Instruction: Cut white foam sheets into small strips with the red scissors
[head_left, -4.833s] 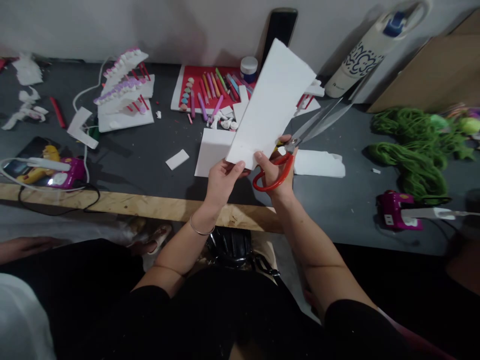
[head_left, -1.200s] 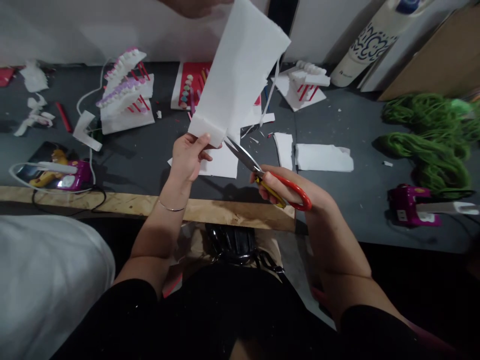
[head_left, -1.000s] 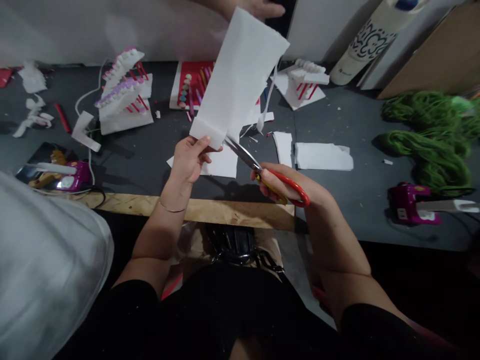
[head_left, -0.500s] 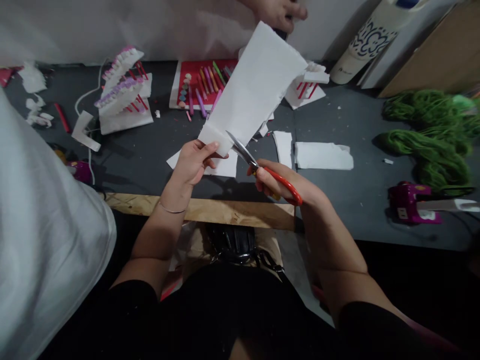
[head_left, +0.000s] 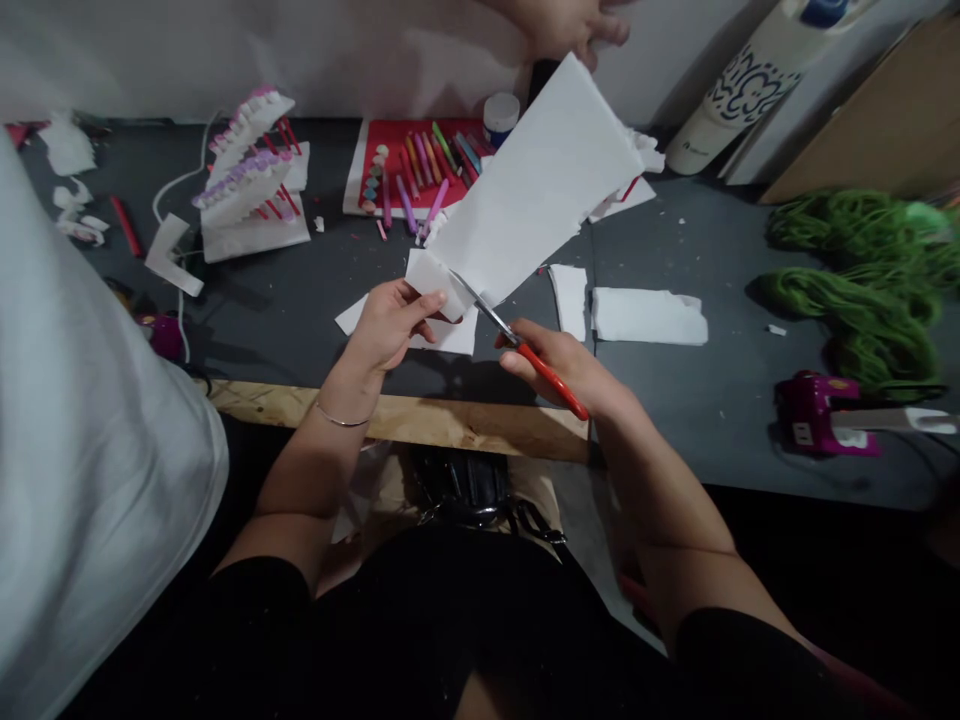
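Swung further clockwise since the earlier frame: foam sheet (head_left: 536,175) clamped in left-hand grip (head_left: 386,325), red-handled scissors (head_left: 536,355) clamped in right-hand grip (head_left: 559,365), one long edge ragged, remainder uncut

I'm pinching a long white foam sheet (head_left: 536,185) in my left hand (head_left: 386,325) while my right hand (head_left: 551,365) is holding red-handled steel scissors (head_left: 517,345) with their blades at its lower edge.

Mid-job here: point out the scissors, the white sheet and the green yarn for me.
scissors (head_left: 551,380): head view, on the red handle
white sheet (head_left: 532,190): head view, on the middle of the sheet
green yarn (head_left: 877,345): head view, on the lower bunch
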